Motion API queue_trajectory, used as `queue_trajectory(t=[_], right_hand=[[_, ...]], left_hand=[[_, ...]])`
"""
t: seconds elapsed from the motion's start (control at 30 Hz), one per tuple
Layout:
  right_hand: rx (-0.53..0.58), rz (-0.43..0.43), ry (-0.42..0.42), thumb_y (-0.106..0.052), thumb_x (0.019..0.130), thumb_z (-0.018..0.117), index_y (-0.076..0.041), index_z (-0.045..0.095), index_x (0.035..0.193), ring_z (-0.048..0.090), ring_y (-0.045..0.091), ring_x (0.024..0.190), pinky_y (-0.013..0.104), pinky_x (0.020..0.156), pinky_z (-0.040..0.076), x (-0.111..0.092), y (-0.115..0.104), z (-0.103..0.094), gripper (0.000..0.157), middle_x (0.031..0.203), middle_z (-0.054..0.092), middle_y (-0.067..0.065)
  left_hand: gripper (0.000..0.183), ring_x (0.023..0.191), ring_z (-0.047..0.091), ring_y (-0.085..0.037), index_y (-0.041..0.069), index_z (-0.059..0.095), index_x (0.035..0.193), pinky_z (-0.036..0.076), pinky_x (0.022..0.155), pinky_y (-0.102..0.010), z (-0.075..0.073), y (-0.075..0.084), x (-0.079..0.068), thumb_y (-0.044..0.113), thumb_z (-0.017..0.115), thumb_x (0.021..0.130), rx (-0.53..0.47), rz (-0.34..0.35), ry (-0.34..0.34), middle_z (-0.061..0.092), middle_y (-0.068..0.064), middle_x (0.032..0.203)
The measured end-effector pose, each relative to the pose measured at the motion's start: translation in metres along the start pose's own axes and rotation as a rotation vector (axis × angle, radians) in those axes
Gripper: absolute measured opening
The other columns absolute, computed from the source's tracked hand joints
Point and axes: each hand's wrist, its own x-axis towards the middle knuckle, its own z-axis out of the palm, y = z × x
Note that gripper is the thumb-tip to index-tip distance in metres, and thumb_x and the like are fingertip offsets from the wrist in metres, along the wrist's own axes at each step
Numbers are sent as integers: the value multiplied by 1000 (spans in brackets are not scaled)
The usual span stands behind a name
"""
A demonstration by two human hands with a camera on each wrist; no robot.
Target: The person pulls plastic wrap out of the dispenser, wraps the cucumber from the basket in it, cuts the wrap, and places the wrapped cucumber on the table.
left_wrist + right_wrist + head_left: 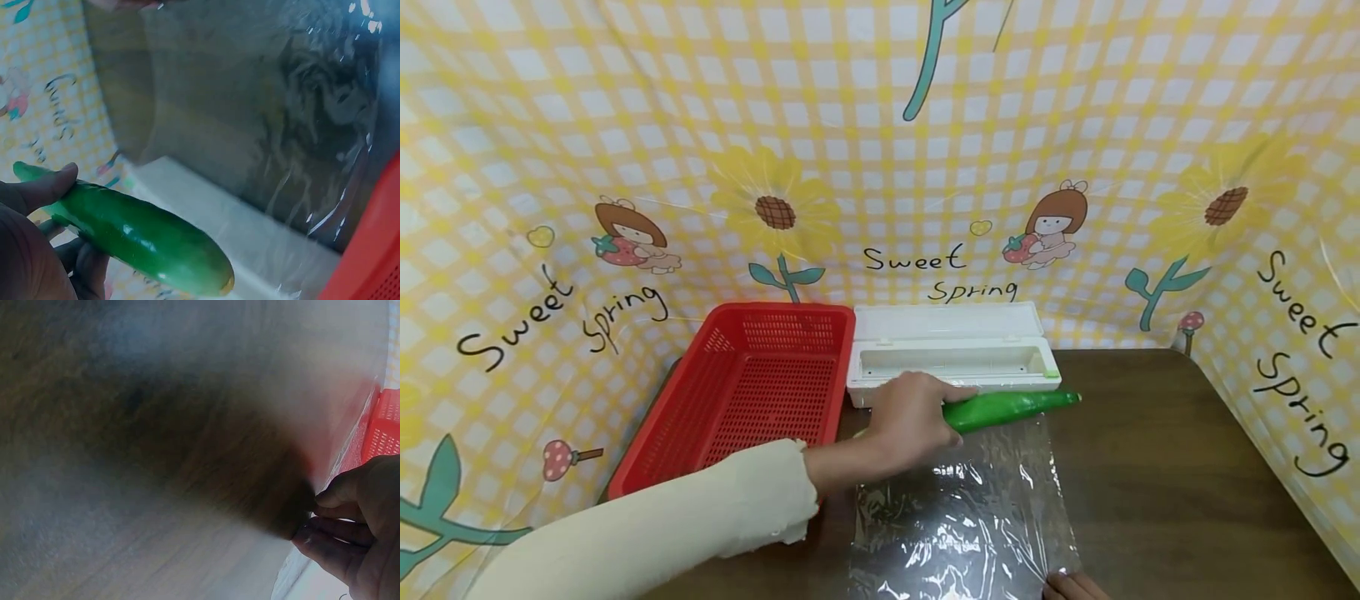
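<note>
My left hand (910, 421) grips a glossy green cucumber (1011, 407) by one end, thumb over it and fingers beneath. The cucumber's tapered end points right, overlapping the front of the white cling film box (955, 387) in the head view. From that box a sheet of clear cling film (940, 517) stretches toward me over the table. At the sheet's near right corner, my right hand (1071, 586) pinches the film. In the right wrist view, thumb and fingertips (306, 534) meet at the film's edge. Most of the right hand lies outside the head view.
Left of the box stands a red perforated basket (842, 392), its bottom visible through the opening. The box's lid (947, 321) is raised. Brown wooden table (1172, 467) extends to the right. A yellow checked cloth (880, 167) encloses the back and sides.
</note>
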Motion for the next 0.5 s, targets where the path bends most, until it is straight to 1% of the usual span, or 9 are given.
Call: queue_trajectory(t=[0.07, 0.17, 0.3, 0.37, 0.43, 0.5], right_hand=[[-3, 3, 6, -15, 102, 38, -6, 65, 71, 53, 12, 64, 16, 54, 39, -1, -1, 0, 42, 70, 63, 5], [2, 15, 18, -15, 102, 39, -5, 65, 71, 53, 13, 63, 16, 53, 39, -2, -2, 1, 42, 70, 63, 6], [-7, 15, 13, -15, 102, 38, -5, 65, 71, 53, 13, 63, 17, 54, 40, -3, -2, 0, 43, 70, 64, 7], [-13, 0, 10, -14, 102, 38, -5, 65, 71, 54, 14, 63, 17, 54, 40, -3, -2, 0, 43, 69, 64, 7], [-19, -21, 2, -14, 102, 38, -5, 65, 72, 54, 15, 62, 18, 54, 41, -3, -1, -1, 42, 70, 64, 7], [-17, -33, -30, -14, 103, 36, -4, 65, 73, 55, 15, 63, 18, 55, 42, 1, 0, -5, 42, 71, 65, 8]], left_hand=[[67, 61, 50, -3, 34, 68, 116, 35, 47, -23, 12, 0, 0, 20, 91, 55, 17, 24, -21, 73, 7, 105], [65, 61, 49, -3, 33, 68, 116, 33, 49, -23, 28, 2, -1, 19, 89, 55, 35, 38, -29, 73, 8, 105], [61, 60, 48, -3, 36, 69, 113, 32, 48, -24, 49, 4, -4, 16, 85, 57, 82, 27, -11, 73, 10, 103], [60, 61, 48, -4, 35, 70, 111, 31, 49, -24, 60, 3, -8, 14, 82, 57, 103, 23, 0, 73, 10, 101], [61, 62, 48, -5, 35, 70, 111, 32, 49, -24, 69, 1, -13, 11, 81, 56, 111, 31, 10, 74, 10, 99], [61, 63, 47, -6, 35, 71, 110, 32, 52, -23, 79, -2, -18, 9, 80, 56, 107, 44, 20, 74, 10, 97]])
